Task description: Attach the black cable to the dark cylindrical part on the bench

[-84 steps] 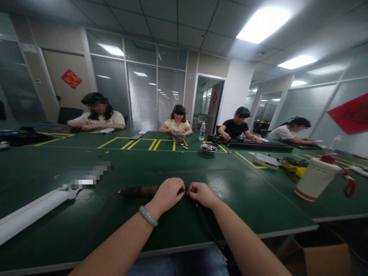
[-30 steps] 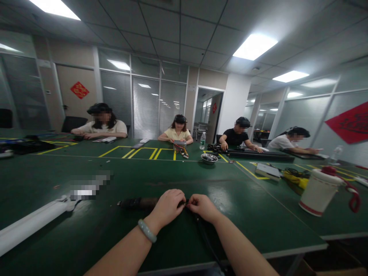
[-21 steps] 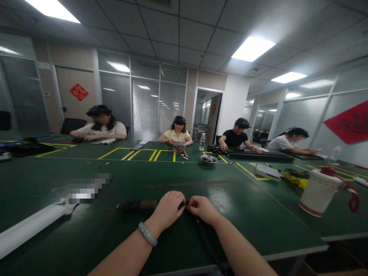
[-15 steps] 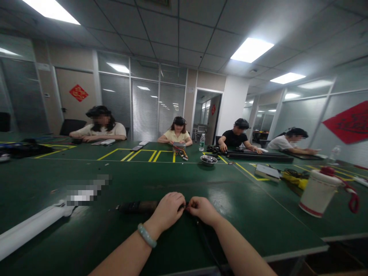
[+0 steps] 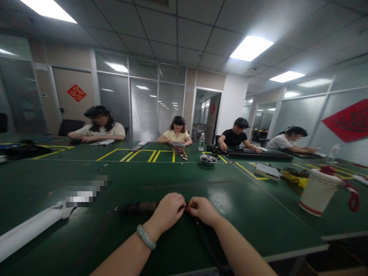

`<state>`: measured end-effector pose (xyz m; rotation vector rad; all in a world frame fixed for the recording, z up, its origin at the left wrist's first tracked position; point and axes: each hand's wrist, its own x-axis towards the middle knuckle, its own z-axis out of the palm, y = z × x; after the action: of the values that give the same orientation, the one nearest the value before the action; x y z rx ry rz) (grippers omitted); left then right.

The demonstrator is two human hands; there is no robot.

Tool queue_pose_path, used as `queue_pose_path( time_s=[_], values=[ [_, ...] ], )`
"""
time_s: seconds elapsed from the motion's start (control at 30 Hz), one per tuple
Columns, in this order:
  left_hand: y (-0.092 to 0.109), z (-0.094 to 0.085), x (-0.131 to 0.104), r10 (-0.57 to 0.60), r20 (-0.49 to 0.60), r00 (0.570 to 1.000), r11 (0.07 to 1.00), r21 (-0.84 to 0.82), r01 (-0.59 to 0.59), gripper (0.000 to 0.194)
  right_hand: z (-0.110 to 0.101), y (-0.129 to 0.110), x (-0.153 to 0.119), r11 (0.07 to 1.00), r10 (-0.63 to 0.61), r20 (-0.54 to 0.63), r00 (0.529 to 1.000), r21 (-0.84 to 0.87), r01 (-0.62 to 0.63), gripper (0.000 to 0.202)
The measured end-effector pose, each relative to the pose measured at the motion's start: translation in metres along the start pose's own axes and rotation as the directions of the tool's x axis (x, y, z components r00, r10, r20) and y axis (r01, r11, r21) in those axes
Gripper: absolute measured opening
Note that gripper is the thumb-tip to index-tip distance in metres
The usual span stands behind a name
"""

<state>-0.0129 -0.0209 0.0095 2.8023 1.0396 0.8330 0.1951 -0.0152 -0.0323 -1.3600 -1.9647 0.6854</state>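
A dark, cylindrical electric screwdriver [image 5: 140,208] lies sideways on the green table, its narrow metal tip pointing left. My left hand [image 5: 170,209], with a pale green bangle on the wrist, curls over its right end and hides it. Just to the right, my right hand [image 5: 199,209] is closed in a pinch, thumb and forefinger almost meeting the left fingers. Whatever small part sits between the fingertips is too dark and covered to name. A black cable [image 5: 204,235] runs from beneath my right hand toward the near table edge.
A white jointed arm [image 5: 34,228] lies at left, partly pixelated. A cream cup-shaped container [image 5: 319,191] with a red cord stands at right, near a white box [image 5: 267,172]. Beyond are a metal bowl [image 5: 208,160], a water bottle [image 5: 201,142] and several people seated opposite.
The view has shifted very slightly. Both hands keep the same grip and position, and the electric screwdriver stays where it was.
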Motion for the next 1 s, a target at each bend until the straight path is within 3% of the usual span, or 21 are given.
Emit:
queue_pose_path(
  time_s=[0.3,1.0],
  values=[
    [0.0010,-0.0008,0.0007,-0.046,-0.001,0.999,0.999,0.010,0.046,0.007,-0.0005,-0.0010,-0.0008,1.000,-0.017,-0.005,1.000,0.004,0.017,0.010],
    [0.0010,0.0007,0.0012,0.012,-0.009,1.000,0.998,0.061,-0.012,0.007,-0.0027,-0.0008,-0.0012,0.999,-0.031,0.006,0.999,-0.029,0.031,0.009]
  ],
)
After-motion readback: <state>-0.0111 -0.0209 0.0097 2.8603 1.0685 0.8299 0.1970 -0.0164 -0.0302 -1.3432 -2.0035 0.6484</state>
